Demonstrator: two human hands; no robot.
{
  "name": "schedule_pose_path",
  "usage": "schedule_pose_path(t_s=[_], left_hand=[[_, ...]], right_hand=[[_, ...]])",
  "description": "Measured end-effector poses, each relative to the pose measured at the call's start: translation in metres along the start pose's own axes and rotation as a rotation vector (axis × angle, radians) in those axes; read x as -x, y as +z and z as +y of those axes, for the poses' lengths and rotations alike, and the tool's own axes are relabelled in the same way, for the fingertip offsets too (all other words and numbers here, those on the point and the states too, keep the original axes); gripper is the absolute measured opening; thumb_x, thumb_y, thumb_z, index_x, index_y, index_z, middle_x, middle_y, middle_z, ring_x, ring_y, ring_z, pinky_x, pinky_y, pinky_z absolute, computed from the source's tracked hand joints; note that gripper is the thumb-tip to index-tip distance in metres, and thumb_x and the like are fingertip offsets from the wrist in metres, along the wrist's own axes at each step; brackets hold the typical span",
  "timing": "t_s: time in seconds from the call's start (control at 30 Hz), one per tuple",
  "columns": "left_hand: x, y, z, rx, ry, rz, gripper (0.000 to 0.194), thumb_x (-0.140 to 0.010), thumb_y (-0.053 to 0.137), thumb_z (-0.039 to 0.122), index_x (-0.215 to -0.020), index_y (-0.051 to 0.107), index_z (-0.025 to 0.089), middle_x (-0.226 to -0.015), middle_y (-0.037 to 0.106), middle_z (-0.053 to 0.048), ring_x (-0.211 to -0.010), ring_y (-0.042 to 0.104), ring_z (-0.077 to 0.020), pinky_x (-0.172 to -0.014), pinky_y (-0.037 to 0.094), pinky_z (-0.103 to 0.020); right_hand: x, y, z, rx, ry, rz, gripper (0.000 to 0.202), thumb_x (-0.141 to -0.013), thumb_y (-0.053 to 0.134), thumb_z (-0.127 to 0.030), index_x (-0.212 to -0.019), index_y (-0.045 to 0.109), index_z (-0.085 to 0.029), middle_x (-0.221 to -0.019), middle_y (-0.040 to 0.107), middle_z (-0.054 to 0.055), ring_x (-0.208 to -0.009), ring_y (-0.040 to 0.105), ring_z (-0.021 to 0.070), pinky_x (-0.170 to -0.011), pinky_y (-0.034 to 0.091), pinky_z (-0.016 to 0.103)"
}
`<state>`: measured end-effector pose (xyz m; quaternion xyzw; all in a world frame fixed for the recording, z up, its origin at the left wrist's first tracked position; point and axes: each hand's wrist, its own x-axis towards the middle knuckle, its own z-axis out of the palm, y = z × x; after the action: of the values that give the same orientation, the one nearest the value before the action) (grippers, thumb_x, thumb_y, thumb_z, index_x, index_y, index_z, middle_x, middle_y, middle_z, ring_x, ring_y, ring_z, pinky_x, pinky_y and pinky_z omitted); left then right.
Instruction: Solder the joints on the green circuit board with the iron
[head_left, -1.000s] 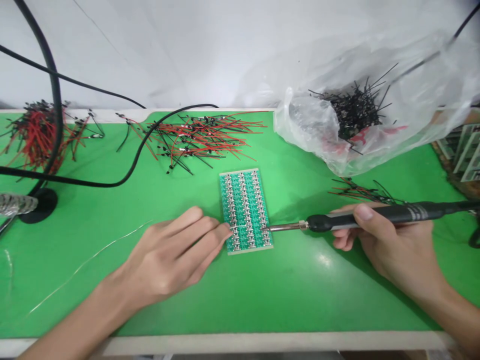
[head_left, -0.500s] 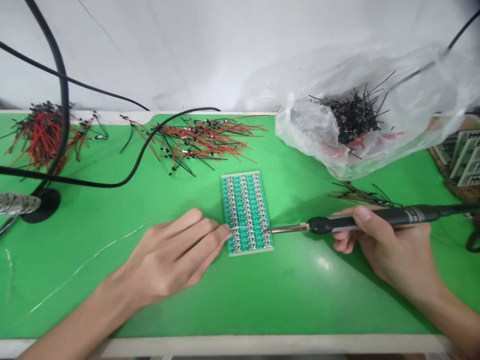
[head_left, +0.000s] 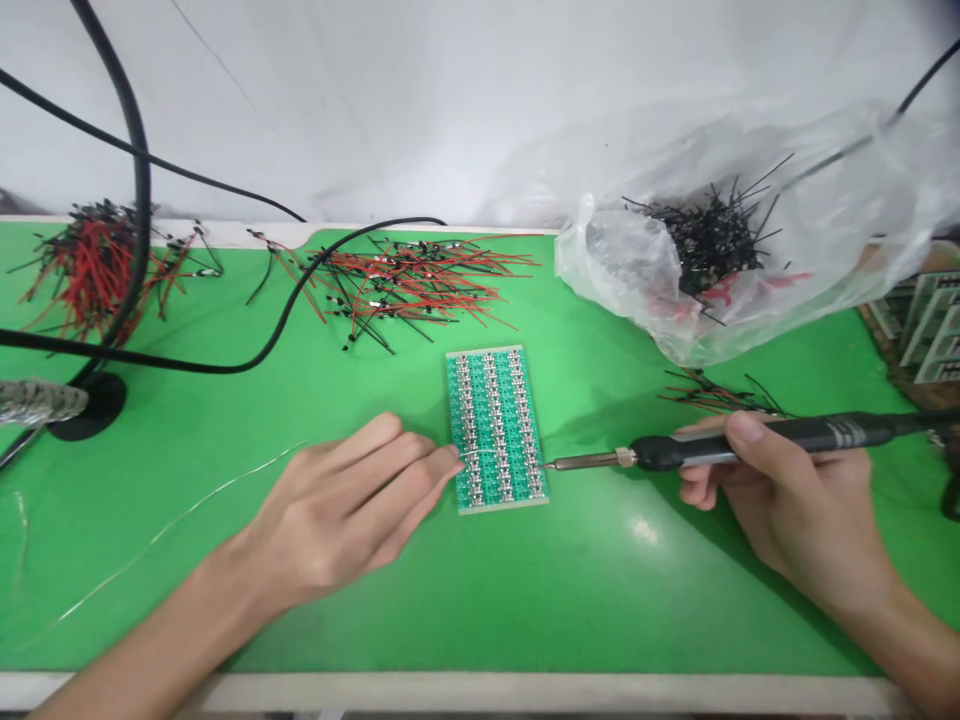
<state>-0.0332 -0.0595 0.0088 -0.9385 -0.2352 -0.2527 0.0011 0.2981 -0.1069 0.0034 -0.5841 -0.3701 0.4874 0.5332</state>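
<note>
A green circuit board [head_left: 498, 430] with three columns of small soldered parts lies flat on the green mat [head_left: 480, 600]. My left hand [head_left: 360, 505], at the board's left edge, pinches thin solder wire [head_left: 217, 490]. The wire's short end reaches over the board, and its long tail curves away to the left behind the hand. My right hand [head_left: 795, 510] is closed around the dark handle of a soldering iron [head_left: 697, 445]. The iron lies nearly level, pointing left, with its tip at the board's right edge; whether it touches cannot be told.
Red and black wire leads [head_left: 420, 275] lie behind the board, with another pile [head_left: 94, 265] at far left. A clear plastic bag [head_left: 622, 270] holds black leads. Black cables [head_left: 139, 200] loop across the left. More boards [head_left: 934, 320] stand at right, near a few loose leads [head_left: 712, 390].
My right hand has drawn the soldering iron slightly right, so its tip has moved from the right column of parts to the board's edge. My left hand stays nearly still with the solder wire.
</note>
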Motion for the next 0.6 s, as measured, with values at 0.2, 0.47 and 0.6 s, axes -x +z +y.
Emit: schedule_pose_path(t_s=[0.2,0.47,0.6], left_hand=[[-0.0012,-0.0013,0.0009,-0.008,-0.009,-0.043,0.022,-0.086,0.069,0.006,-0.107,0.065,0.003,-0.093,0.065,-0.009,-0.080,0.051,-0.0158,-0.065,0.045,-0.031],[0.0030,-0.0018,0.0000,0.023,-0.060,-0.082,0.030,-0.088,0.063,0.002,-0.117,0.063,0.003,-0.104,0.063,-0.011,-0.088,0.053,-0.0182,-0.072,0.046,-0.032],[0.0041,-0.0011,-0.0005,0.011,-0.060,-0.062,0.031,-0.086,0.066,0.002,-0.116,0.064,0.004,-0.105,0.063,-0.011,-0.087,0.053,-0.0178,-0.070,0.045,-0.031]], right_hand=[[0.0005,-0.0022,0.0046,0.072,-0.019,-0.033,0.021,-0.084,0.075,-0.036,-0.074,0.081,-0.019,-0.059,0.074,0.004,-0.046,0.067,0.0169,-0.041,0.057,0.026],[0.0009,-0.0023,0.0046,0.091,-0.025,-0.042,0.021,-0.086,0.073,-0.037,-0.076,0.081,-0.020,-0.060,0.075,0.003,-0.046,0.068,0.0161,-0.041,0.057,0.024],[0.0015,-0.0032,0.0060,0.089,-0.010,-0.037,0.021,-0.086,0.073,-0.037,-0.077,0.081,-0.020,-0.060,0.075,0.003,-0.047,0.068,0.0159,-0.043,0.058,0.025]])
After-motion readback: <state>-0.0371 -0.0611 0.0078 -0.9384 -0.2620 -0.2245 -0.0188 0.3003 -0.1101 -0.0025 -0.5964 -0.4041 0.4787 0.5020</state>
